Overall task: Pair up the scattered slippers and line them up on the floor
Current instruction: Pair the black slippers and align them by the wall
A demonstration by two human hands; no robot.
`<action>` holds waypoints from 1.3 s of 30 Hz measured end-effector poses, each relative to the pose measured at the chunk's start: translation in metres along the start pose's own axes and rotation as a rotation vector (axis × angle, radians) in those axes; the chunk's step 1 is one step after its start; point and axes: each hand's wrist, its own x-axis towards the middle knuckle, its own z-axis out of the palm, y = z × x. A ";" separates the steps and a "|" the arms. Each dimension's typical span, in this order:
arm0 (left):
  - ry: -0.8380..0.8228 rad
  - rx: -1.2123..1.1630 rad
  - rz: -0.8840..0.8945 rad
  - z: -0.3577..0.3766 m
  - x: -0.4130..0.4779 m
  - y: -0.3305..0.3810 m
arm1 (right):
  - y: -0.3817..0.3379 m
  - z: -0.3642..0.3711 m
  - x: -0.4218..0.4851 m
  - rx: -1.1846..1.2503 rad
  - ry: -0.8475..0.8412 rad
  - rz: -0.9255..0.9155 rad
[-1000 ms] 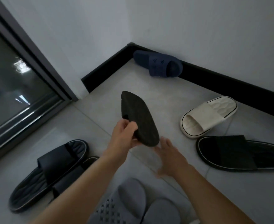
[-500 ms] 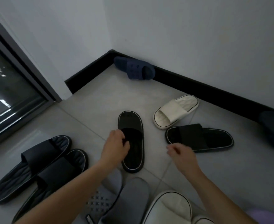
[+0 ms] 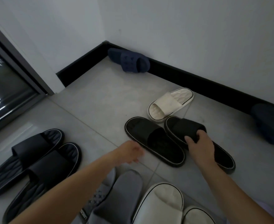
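Right hand [image 3: 199, 143]: fingers curled over the strap of a black slipper [image 3: 180, 126], a hold that lets it slide and turn on the floor.
Mate [image 3: 154, 141]: just left of that grip, parallel, so the pair is nearly matched.
Left hand [image 3: 129, 153]: blurred; seems loose and empty, beside the mate's heel.
White slipper [image 3: 170, 104]: beyond the grip, at the pair's toes, not yet paired.

dim corner, plain white walls [image 3: 181, 26], black baseboard [image 3: 197, 81] all along, grey tile floor [image 3: 100, 101], dark-framed glass sliding door [image 3: 5, 81] on the left
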 end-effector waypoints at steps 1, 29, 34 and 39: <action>0.060 0.048 0.027 -0.006 0.000 -0.002 | -0.009 -0.001 -0.003 0.058 0.027 -0.015; 0.242 0.115 -0.097 -0.032 0.033 0.039 | -0.045 0.072 -0.095 0.157 -0.533 -0.186; 0.198 -0.084 -0.146 -0.036 0.037 0.034 | -0.036 0.065 -0.089 0.198 -0.474 -0.121; 0.397 -0.227 -0.162 -0.097 0.031 -0.001 | -0.021 0.054 -0.080 0.184 -0.338 -0.194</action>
